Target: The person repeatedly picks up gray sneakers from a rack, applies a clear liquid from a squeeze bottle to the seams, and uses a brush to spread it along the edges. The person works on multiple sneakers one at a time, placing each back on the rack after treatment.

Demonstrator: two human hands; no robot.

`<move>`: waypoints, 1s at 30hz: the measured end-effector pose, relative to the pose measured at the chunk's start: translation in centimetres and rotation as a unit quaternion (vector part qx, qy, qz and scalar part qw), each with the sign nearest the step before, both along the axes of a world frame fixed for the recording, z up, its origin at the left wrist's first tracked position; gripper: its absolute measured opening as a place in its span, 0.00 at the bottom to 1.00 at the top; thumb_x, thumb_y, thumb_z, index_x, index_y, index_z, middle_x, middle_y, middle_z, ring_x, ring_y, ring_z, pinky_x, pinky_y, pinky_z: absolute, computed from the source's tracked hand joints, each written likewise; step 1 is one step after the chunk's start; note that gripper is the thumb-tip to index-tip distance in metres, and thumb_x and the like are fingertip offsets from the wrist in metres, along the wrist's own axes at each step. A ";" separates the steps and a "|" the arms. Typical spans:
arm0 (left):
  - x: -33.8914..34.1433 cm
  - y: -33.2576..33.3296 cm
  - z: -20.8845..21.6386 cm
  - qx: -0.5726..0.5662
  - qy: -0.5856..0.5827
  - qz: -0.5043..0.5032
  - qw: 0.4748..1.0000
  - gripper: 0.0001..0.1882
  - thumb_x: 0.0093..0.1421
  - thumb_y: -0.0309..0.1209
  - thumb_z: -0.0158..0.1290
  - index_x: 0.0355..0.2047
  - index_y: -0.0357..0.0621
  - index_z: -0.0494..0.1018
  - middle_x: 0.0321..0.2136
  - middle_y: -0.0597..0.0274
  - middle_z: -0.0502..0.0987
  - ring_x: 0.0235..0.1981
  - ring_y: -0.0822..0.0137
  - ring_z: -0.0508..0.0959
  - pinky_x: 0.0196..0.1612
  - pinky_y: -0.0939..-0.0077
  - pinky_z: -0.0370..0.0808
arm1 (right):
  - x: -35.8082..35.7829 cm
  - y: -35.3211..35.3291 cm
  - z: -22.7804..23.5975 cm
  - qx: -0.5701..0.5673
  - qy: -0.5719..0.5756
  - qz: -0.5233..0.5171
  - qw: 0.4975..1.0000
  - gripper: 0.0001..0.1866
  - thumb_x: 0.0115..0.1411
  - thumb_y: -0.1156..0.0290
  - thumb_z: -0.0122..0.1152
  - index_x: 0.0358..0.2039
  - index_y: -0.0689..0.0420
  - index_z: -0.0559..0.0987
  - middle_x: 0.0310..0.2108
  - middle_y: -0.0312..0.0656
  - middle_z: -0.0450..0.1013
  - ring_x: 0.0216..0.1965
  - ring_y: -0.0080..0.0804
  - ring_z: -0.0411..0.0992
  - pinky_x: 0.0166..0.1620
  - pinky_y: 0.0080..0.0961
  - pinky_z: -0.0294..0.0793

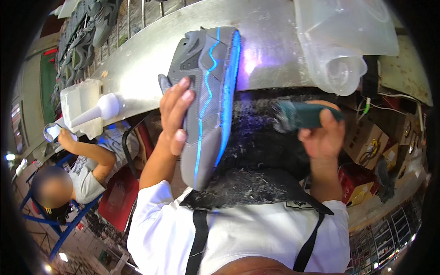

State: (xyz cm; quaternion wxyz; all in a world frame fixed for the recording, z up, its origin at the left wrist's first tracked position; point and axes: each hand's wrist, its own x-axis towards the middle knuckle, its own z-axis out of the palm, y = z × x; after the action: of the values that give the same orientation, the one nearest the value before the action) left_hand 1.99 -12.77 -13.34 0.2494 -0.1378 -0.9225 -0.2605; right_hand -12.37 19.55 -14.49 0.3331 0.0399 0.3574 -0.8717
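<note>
My left hand [174,114] holds a grey shoe [206,103] on its side, with the fingers over its opening side and the thumb lower down. A bright blue line waves along the shoe, and a blue glow runs down its sole edge. The shoe's far end lies over the metal table; its near end points at my chest. To the right, apart from the shoe, my right hand [326,140] grips a dark green brush [308,114]. Whitish bristles at its left end are smeared by motion.
Beyond my lap, covered by a worn black apron [256,188], stands a shiny metal table [266,27]. A translucent plastic jug [346,41] sits at far right, a white bottle [103,107] at left. Shoes [82,41] hang on a rack. Another person [89,181] works at left.
</note>
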 end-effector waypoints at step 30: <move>-1.7 0.3 -2.9 -0.085 0.191 -0.050 0.977 0.39 0.64 0.37 0.54 0.69 0.62 0.44 0.57 0.48 0.69 0.48 0.36 0.78 0.52 0.42 0.71 | -2.9 -6.1 -0.3 0.019 0.477 0.081 0.875 0.11 0.58 0.79 0.69 0.38 0.66 0.76 0.41 0.59 0.80 0.40 0.46 0.82 0.41 0.33 0.82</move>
State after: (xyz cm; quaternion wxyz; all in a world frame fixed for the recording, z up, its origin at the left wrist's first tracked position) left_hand 0.32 -12.47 -16.21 0.3948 -0.2519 -0.8686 -0.1619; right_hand -15.22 13.44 -14.76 0.1906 -0.4036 0.4912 -0.7480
